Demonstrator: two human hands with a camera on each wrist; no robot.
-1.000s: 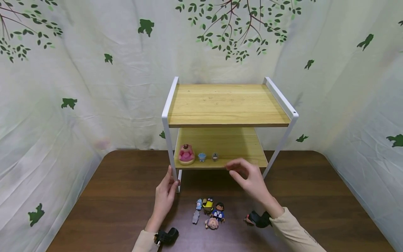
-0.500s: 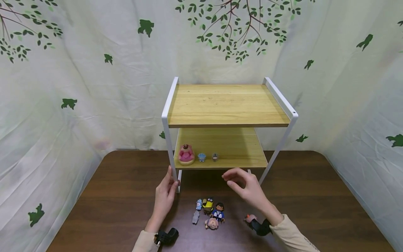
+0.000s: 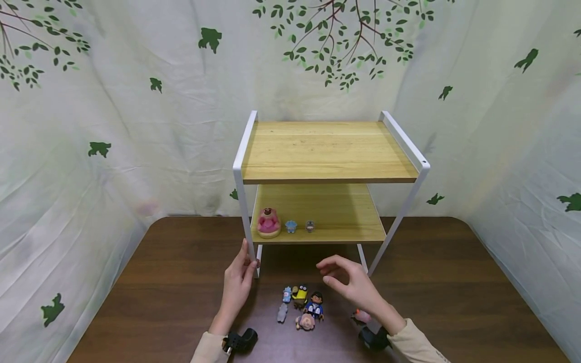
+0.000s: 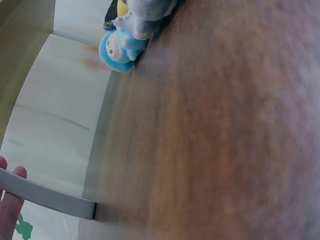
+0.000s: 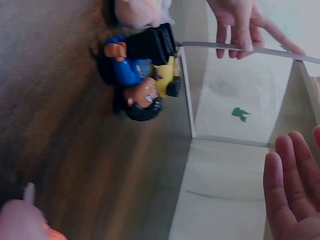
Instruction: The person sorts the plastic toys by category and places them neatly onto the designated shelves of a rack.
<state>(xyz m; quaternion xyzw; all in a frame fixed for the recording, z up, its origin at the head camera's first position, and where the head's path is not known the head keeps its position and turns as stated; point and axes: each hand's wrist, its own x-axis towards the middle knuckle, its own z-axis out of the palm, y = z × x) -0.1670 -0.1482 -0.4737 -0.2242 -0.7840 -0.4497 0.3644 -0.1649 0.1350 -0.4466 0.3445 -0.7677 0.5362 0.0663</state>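
My left hand point(image 3: 238, 277) grips the front left leg point(image 3: 247, 222) of a two-tier wooden shelf point(image 3: 327, 151); in the left wrist view fingers point(image 4: 20, 172) show behind the leg. Empty, with fingers loosely bent, my right hand point(image 3: 351, 280) hovers over the table, below the lower board's front edge. Beneath and left of it lie a toy man in blue point(image 3: 314, 308), a yellow figure point(image 3: 299, 296), a pink pig-like figure point(image 3: 305, 321), a small blue figure point(image 3: 287, 294) and a grey one point(image 3: 282, 313). Another pinkish figure point(image 3: 361, 316) lies partly behind the right wrist.
On the lower board point(image 3: 345, 212) stand a pink bear point(image 3: 269, 224), a small blue figure point(image 3: 291, 227) and a tiny grey figure point(image 3: 310, 226) in a row. The brown table point(image 3: 181, 282) is backed by a leaf-printed curtain point(image 3: 181, 126).
My right hand has come down and toward me from the lower board's front edge, nearer the toys on the table. My left hand has stayed on the leg.
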